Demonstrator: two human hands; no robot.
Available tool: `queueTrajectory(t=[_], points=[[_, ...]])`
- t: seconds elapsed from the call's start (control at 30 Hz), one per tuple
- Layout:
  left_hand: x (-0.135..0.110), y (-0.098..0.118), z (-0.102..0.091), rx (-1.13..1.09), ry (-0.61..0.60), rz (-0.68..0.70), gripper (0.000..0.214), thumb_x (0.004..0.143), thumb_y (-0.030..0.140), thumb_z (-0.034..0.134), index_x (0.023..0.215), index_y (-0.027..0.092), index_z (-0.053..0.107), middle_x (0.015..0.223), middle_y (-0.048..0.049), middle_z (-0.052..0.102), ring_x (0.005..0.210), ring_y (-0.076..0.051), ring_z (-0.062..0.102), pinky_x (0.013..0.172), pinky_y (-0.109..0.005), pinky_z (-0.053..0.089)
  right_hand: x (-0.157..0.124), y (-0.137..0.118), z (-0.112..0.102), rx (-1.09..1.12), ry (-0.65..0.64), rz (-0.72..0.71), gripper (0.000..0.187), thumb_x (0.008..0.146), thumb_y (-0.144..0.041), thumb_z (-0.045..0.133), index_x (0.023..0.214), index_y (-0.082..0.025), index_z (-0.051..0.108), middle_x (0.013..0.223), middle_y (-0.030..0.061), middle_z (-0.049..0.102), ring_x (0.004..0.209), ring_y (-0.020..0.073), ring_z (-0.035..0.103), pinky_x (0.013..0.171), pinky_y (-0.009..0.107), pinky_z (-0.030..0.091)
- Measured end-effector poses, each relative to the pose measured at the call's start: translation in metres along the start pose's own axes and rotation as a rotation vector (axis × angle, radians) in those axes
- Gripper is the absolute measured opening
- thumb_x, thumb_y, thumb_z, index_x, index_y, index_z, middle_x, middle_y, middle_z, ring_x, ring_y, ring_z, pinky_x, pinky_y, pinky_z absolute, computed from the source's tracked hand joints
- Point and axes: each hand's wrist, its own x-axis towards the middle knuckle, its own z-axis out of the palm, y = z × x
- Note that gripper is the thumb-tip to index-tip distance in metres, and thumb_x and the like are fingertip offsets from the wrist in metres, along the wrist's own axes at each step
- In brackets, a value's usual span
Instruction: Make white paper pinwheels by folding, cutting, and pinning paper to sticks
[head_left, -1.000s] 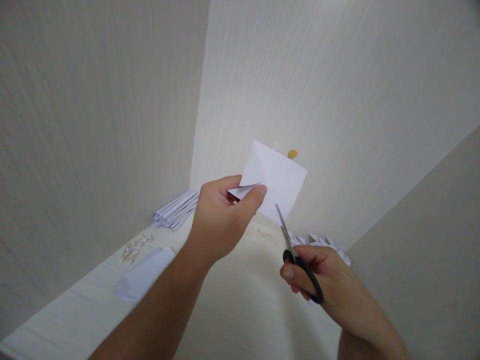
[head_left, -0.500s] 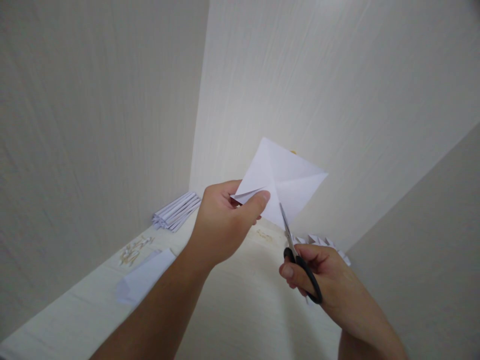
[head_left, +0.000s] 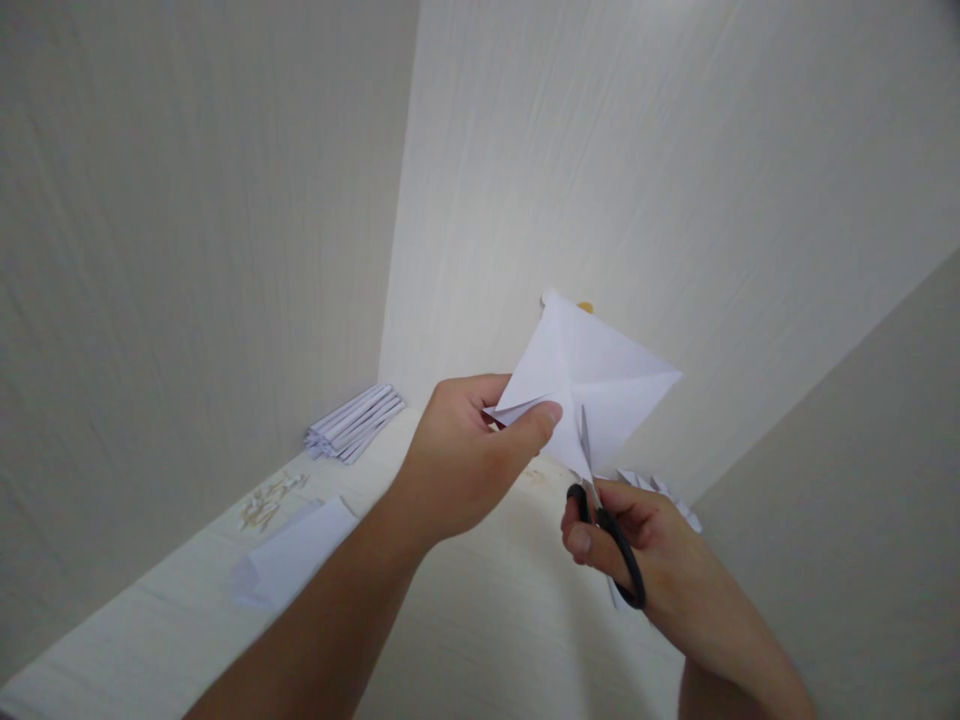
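My left hand (head_left: 480, 455) pinches a creased white sheet of paper (head_left: 611, 350) by its left corner, thumb on top and fingers beneath. The sheet is held in the air, turned like a diamond, with crease lines meeting near its middle. Black-handled scissors (head_left: 609, 545) are in my right hand (head_left: 637, 540), with thumb and fingers at the loops. Their blades point up and are parted around the paper's lower corner. One blade lies over the sheet; the other is mostly hidden behind it.
A bundle of rolled paper sticks (head_left: 356, 422) lies against the wall at left. Nearer are small cotton-swab-like sticks (head_left: 271, 500) and loose white paper (head_left: 296, 555). Folded white paper pieces (head_left: 660, 490) sit behind my right hand. Walls (head_left: 600, 150) rise close around the table (head_left: 480, 630).
My left hand has brought the paper right and slightly down, between the scissor blades. The blades have spread wider and now straddle its lower corner.
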Motion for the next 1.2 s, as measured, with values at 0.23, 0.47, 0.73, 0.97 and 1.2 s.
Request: queueTrajectory(t=[0.23,0.47,0.73,0.97,1.2], points=[[0.0017,-0.0002,-0.0007,-0.011,-0.009,0.004,0.029,0.083,0.035,0.072,0.065,0.015,0.064,0.057,0.0017,0.06,0.055,-0.01,0.052,0.047,-0.019,0.038,-0.0001,-0.0026,-0.0003,0.023,-0.006,-0.02,0.04,0.075,-0.051,0.079,0.066,-0.018,0.059,0.061,-0.0036,0.047,0.057,0.0104,0.038,0.051,0.023,0.034],[0.002,-0.001,-0.0014,0.004,-0.01,0.0,0.029,0.084,0.037,0.072,0.066,0.015,0.064,0.058,0.0014,0.061,0.055,-0.01,0.052,0.048,-0.02,0.038,0.0009,0.0023,-0.0015,-0.025,0.042,0.023,0.041,0.074,-0.054,0.079,0.066,-0.018,0.062,0.061,-0.0011,0.052,0.058,0.0122,0.043,0.051,0.024,0.035],[0.003,-0.0043,-0.0025,0.03,-0.004,-0.006,0.031,0.083,0.039,0.072,0.066,0.015,0.063,0.058,0.001,0.061,0.055,-0.011,0.053,0.047,-0.021,0.036,0.0003,0.0039,-0.0021,-0.047,0.058,0.047,0.044,0.071,-0.058,0.078,0.064,-0.018,0.06,0.059,-0.0016,0.051,0.056,0.0122,0.043,0.05,0.025,0.034],[0.0019,-0.0028,-0.0021,0.037,0.004,-0.005,0.031,0.083,0.038,0.072,0.065,0.015,0.062,0.058,0.0009,0.061,0.054,-0.011,0.052,0.047,-0.021,0.037,-0.0006,0.0012,-0.0035,-0.099,0.067,0.039,0.044,0.074,-0.058,0.075,0.065,-0.018,0.061,0.058,-0.0012,0.053,0.056,0.0125,0.044,0.051,0.025,0.034],[0.0023,-0.0033,-0.002,0.03,0.004,-0.016,0.032,0.083,0.04,0.072,0.065,0.015,0.062,0.059,0.0006,0.061,0.055,-0.011,0.052,0.047,-0.021,0.036,-0.0011,0.0033,-0.0047,-0.131,0.11,0.056,0.044,0.073,-0.058,0.076,0.063,-0.018,0.062,0.056,-0.0014,0.054,0.054,0.0119,0.044,0.05,0.026,0.032]])
